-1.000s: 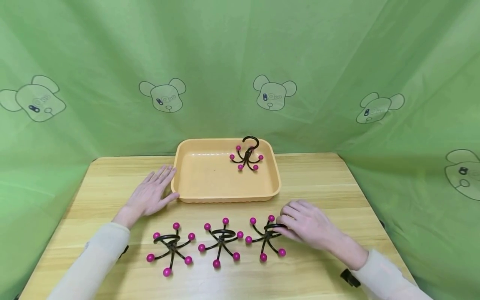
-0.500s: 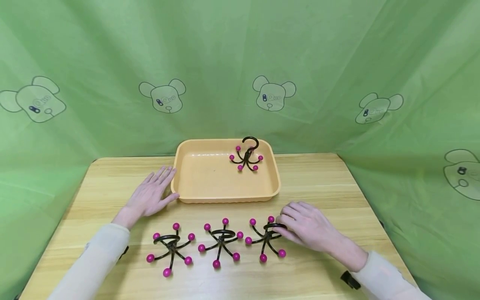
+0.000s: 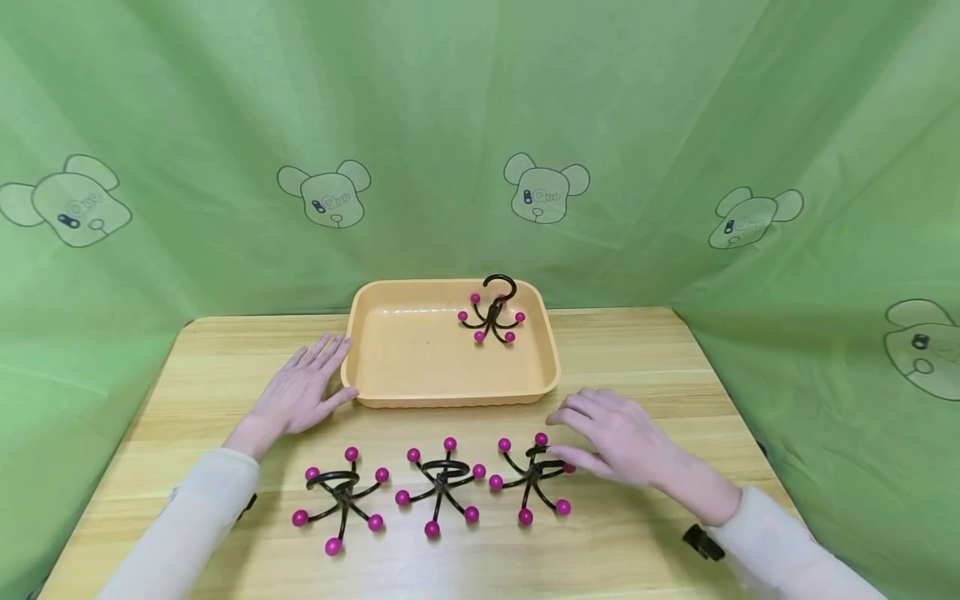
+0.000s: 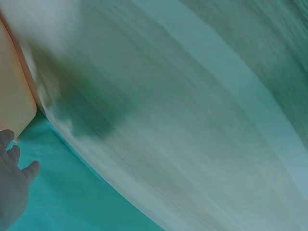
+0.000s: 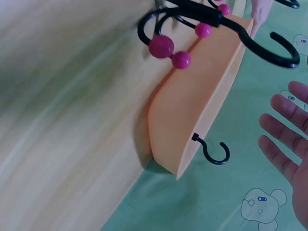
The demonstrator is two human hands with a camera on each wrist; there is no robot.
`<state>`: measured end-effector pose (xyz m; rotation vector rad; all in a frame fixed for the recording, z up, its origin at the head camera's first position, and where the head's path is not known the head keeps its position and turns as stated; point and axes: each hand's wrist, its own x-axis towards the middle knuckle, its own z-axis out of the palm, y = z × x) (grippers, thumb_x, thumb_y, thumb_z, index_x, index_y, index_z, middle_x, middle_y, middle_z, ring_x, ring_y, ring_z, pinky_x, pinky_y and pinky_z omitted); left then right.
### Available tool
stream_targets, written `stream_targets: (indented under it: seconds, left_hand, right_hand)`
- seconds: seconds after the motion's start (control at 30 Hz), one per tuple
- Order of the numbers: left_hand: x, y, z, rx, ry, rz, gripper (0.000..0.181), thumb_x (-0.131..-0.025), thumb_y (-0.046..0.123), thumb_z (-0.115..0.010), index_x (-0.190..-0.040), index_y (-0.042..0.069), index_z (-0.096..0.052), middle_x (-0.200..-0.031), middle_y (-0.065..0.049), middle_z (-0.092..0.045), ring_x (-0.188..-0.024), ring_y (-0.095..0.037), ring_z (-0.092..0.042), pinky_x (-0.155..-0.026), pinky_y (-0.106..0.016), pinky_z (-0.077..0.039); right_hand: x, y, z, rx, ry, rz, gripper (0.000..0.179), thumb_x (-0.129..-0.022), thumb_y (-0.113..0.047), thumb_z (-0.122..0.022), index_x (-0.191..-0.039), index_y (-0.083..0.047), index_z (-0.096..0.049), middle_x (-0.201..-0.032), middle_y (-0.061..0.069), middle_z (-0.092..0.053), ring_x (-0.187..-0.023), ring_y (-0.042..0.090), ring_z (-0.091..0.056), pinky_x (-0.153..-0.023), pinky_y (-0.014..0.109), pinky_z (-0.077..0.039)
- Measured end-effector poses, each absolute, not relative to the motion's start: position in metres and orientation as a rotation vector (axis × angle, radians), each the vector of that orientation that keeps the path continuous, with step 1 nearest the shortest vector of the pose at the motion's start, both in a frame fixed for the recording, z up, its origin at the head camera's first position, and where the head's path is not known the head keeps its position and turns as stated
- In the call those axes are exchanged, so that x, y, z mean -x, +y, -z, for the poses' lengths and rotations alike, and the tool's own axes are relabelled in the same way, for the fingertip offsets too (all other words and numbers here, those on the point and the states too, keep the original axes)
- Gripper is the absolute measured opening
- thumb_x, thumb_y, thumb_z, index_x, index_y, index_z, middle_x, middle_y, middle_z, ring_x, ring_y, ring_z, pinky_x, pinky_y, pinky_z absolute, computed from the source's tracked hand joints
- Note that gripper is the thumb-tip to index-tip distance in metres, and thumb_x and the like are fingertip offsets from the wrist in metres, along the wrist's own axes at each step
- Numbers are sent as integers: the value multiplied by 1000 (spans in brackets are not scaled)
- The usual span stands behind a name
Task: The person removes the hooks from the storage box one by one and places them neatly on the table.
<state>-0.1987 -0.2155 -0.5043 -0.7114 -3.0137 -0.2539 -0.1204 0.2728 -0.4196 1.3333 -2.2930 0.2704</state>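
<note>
Beside the tray's left edge, my left hand lies flat with fingers spread, fingertips and thumb touching the rim of the peach tray. My right hand hovers at the rightmost black hook hanger, which has pink balls on its arm ends. In the right wrist view, extended fingers stand apart from that hanger's hook. Two matching hangers stand to its left: a middle one and a left one. Another hanger stands in the tray's right part, hook upward.
A light wooden table carries everything. Behind and around it hangs a green curtain with mouse-face drawings. The tray sits at the table's back edge, and the three hangers form a row in front of it.
My right hand has let go of the rightmost hanger's hook, opening its fingers and lifting slightly. The left hand, tray and other hangers have not moved.
</note>
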Motion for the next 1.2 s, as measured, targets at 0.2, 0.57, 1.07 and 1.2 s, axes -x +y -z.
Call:
stream_targets:
  seconds: [0.2, 0.57, 1.07, 1.2]
  left_hand:
    - [198, -215, 505, 708, -3016, 259, 88, -106, 59, -50, -169, 8, -18, -176, -20, -22, -165, -40, -19, -133, -62, -23]
    - [196, -216, 503, 711, -3022, 239, 88, -106, 60, -48, -170, 8, -16, -176, -20, -21, -165, -40, -19, -133, -62, -23]
    - [197, -217, 502, 722, -3004, 248, 88, -105, 60, -49, -169, 8, -19, -175, -20, -23, -164, -41, -21, -133, -62, -23]
    - [196, -216, 503, 729, -3014, 257, 89, -105, 60, -49, -169, 8, -17, -176, -20, -22, -164, -41, -20, -134, -62, -22]
  right_hand:
    - [130, 270, 407, -1303, -2350, -297, 54, -109, -56, -45, -114, -11, -74, -101, 0, -76, -90, 15, -71, -77, 34, -64]
    - [160, 265, 388, -1278, -2443, -267, 59, -108, -61, -43, -122, -11, -73, -110, 5, -76, -94, 21, -73, -78, 40, -64]
    - [208, 248, 386, -1100, -2677, -222, 52, -101, -48, -65, -135, -9, -67, -127, 12, -73, -106, 30, -72, -78, 43, -64]
    - [219, 242, 388, -1091, -2680, -242, 50, -101, -47, -65, -135, -10, -67, -124, 11, -74, -102, 28, -71, -73, 39, -61]
